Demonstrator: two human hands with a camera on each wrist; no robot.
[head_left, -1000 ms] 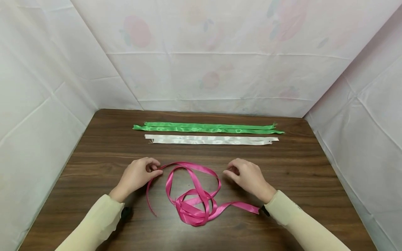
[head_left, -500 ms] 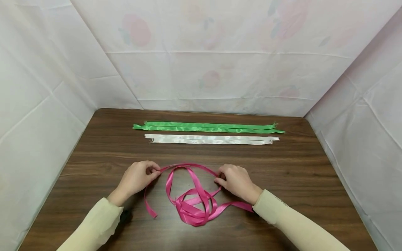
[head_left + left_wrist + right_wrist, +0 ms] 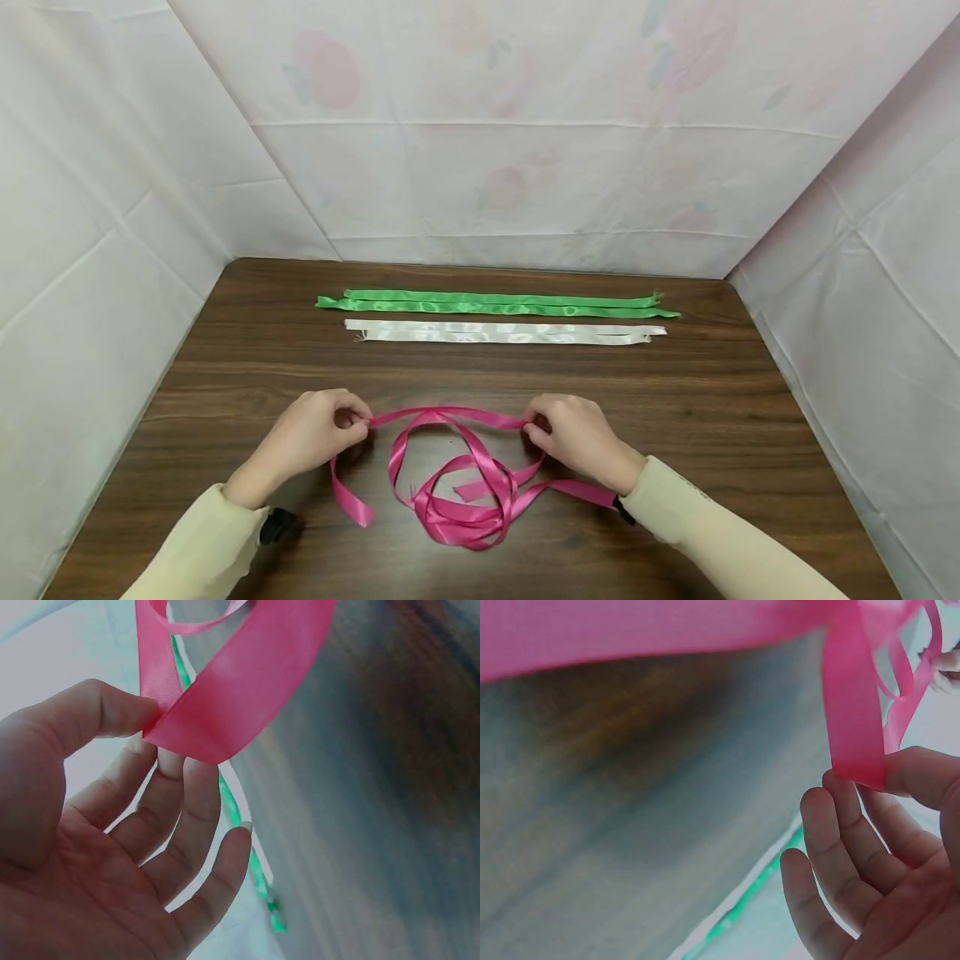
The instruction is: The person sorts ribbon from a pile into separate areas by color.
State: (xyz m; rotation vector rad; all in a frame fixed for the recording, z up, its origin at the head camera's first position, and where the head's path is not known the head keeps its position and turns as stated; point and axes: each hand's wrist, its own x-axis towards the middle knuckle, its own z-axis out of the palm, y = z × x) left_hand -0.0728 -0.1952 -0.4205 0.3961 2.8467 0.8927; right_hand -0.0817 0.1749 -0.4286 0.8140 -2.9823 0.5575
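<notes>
A shiny pink ribbon (image 3: pixel 465 537) lies in a loose tangle at the near middle of the table. My left hand (image 3: pixel 311 433) pinches it between thumb and fingers, and a short tail hangs from there toward the person. Across the gap my right hand (image 3: pixel 581 437) pinches the same ribbon, so a slightly slack span runs between both hands. Close up in the left wrist view, the ribbon (image 3: pixel 232 697) folds over at the thumb tip. The right wrist view shows the ribbon (image 3: pixel 855 712) bent down between thumb and fingertips.
Behind the hands, white ribbon strips (image 3: pixel 502 333) lie straight, side by side. Green ribbon strips (image 3: pixel 495 307) run parallel farther back. White cloth (image 3: pixel 525 167) hangs around the back and sides of the brown wooden table (image 3: pixel 712 375). Another pink ribbon end reaches under the right wrist.
My right hand has come in from the right and taken hold of the ribbon. The left hand has moved left and nearer, drawing the span straighter; the tangle has shifted slightly.
</notes>
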